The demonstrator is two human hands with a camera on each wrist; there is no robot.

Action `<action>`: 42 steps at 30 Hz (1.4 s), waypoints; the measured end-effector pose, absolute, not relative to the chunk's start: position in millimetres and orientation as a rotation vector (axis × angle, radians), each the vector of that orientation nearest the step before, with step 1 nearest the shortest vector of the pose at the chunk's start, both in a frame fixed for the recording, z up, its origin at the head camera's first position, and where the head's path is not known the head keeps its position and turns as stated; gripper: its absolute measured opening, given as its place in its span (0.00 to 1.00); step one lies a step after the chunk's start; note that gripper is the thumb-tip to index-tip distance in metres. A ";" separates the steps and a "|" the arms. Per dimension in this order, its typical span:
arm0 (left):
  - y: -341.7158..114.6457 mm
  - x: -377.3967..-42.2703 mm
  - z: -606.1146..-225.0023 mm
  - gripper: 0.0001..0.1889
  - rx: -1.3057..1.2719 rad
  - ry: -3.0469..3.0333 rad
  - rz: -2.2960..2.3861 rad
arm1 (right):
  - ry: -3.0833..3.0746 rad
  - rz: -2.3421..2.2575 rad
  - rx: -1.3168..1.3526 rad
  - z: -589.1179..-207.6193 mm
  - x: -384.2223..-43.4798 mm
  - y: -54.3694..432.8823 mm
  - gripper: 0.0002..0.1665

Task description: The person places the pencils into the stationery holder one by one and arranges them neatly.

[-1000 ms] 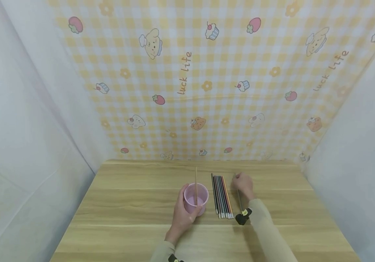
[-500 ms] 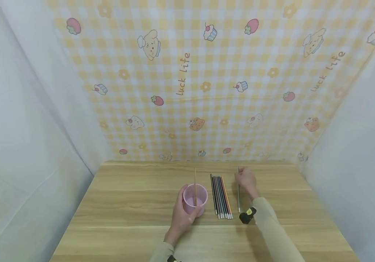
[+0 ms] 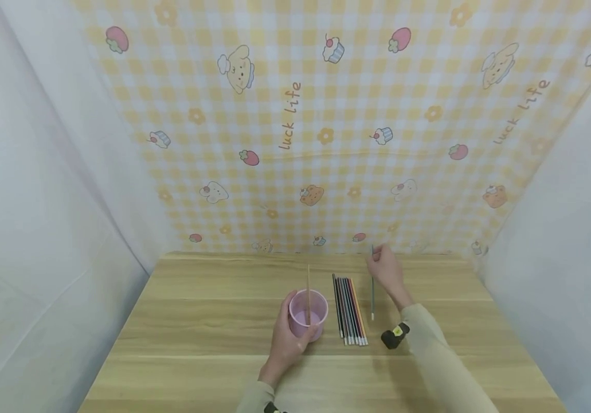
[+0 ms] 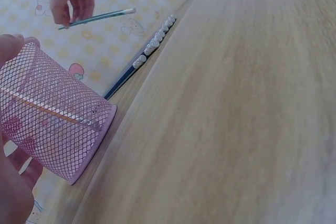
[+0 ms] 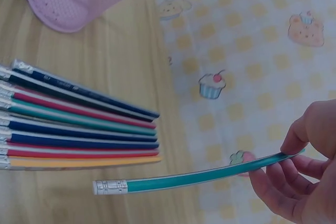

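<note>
My left hand [image 3: 286, 347] grips a pink mesh pencil cup [image 4: 60, 111] that stands upright on the table. One pencil [image 3: 308, 281] with a light wood-coloured body leans inside it, eraser end at the bottom. Held up off the tabletop to the right, a teal pencil [image 5: 178, 179] with a white eraser is pinched near its far end by the thumb and fingers of my right hand [image 3: 386, 269]. Its eraser end points down toward me. Between cup and right hand lies a row of several pencils [image 3: 349, 310], erasers toward me; black, teal, blue, red and yellow ones show.
The wooden table [image 3: 212, 332] ends at the back against a yellow checked cloth [image 3: 274, 172] with cartoon prints. White sheets [image 3: 558, 275] hang at both sides. The pencil row lies just right of the cup.
My right hand has lifted the teal pencil off the table and moved it back toward the cloth. The left hand and the cup have stayed put.
</note>
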State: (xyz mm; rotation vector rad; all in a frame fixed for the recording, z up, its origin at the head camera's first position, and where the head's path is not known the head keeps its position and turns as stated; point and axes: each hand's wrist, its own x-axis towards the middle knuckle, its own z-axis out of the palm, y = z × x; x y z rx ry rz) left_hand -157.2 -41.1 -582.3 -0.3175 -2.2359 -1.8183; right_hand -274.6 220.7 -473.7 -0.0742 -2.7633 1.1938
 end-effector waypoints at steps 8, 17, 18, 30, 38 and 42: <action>-39.9 -156.1 -581.3 0.48 -0.313 -2.237 -1.856 | -2.677 1.217 -0.021 -449.2 -269.1 208.3 0.22; -38.8 -157.6 -582.0 0.47 -0.326 -2.234 -1.848 | -2.507 1.283 0.033 -429.5 -256.9 189.2 0.20; -38.8 -157.5 -582.0 0.47 -0.323 -2.235 -1.850 | -2.489 1.290 0.052 -427.3 -255.4 186.8 0.19; -40.9 -158.9 -582.5 0.48 -0.293 -2.250 -1.845 | -2.235 1.458 0.217 -399.4 -235.3 147.5 0.15; -41.2 -159.0 -581.8 0.48 -0.304 -2.237 -1.869 | -2.189 1.462 0.361 -408.4 -236.2 129.4 0.15; -41.1 -159.7 -582.4 0.48 -0.313 -2.238 -1.867 | -2.218 1.450 0.390 -420.8 -236.7 125.4 0.15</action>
